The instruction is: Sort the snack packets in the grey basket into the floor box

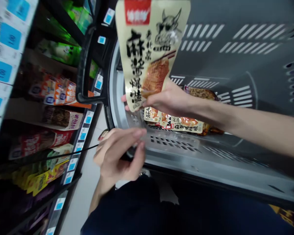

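Note:
My right hand (170,99) reaches into a grey plastic shopping basket (235,49) and grips the lower edge of a beige snack pouch (147,45) with black characters, a red label and a bull drawing; the pouch stands upright inside the basket. Beneath that hand lie more snack packets (183,123) on the basket's floor. My left hand (117,153) is closed around the basket's near rim at a black bar, fingers curled over it. The basket is tilted toward me.
Store shelves (39,107) on the left carry several rows of snack packets, with blue price tags (88,119) along their edges. The basket's black handle (84,65) arches beside the shelf. A pale floor strip (83,195) runs between shelf and my dark-clothed legs.

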Available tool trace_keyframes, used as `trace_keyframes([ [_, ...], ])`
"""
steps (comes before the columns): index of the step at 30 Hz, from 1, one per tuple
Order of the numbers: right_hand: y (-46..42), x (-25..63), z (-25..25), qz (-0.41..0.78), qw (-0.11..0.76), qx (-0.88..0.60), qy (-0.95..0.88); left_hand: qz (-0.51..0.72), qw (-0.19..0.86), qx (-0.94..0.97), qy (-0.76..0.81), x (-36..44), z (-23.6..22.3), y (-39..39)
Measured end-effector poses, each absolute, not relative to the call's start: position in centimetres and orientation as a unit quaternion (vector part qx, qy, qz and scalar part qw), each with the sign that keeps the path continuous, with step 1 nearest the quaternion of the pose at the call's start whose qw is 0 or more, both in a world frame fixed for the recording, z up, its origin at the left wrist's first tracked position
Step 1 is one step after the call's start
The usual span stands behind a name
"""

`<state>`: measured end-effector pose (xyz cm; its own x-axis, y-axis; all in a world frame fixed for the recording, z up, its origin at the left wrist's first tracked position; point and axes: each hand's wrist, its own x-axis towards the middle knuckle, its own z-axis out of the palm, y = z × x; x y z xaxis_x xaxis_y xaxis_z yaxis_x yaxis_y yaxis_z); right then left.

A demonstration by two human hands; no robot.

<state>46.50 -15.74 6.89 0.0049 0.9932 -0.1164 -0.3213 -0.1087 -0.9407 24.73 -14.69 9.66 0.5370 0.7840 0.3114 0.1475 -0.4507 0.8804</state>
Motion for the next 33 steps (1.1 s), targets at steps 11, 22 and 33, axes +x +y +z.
trace_keyframes([
  [11, -17.7, 44.7, 9.3, 0.466, 0.523, -0.430, -0.570, 0.308, 0.325, 0.860, 0.244, 25.2, 11.3, -14.8],
  [22, -19.5, 42.4, 9.0, 0.212, 0.397, -0.490, -0.747, 0.364, 0.406, 0.773, 0.324, 25.1, 10.0, -15.7],
  [33, -19.3, 43.2, 9.8, 0.514, 0.527, -0.369, -0.568, 0.494, 0.497, 0.573, 0.425, 26.2, 10.3, -14.9],
])
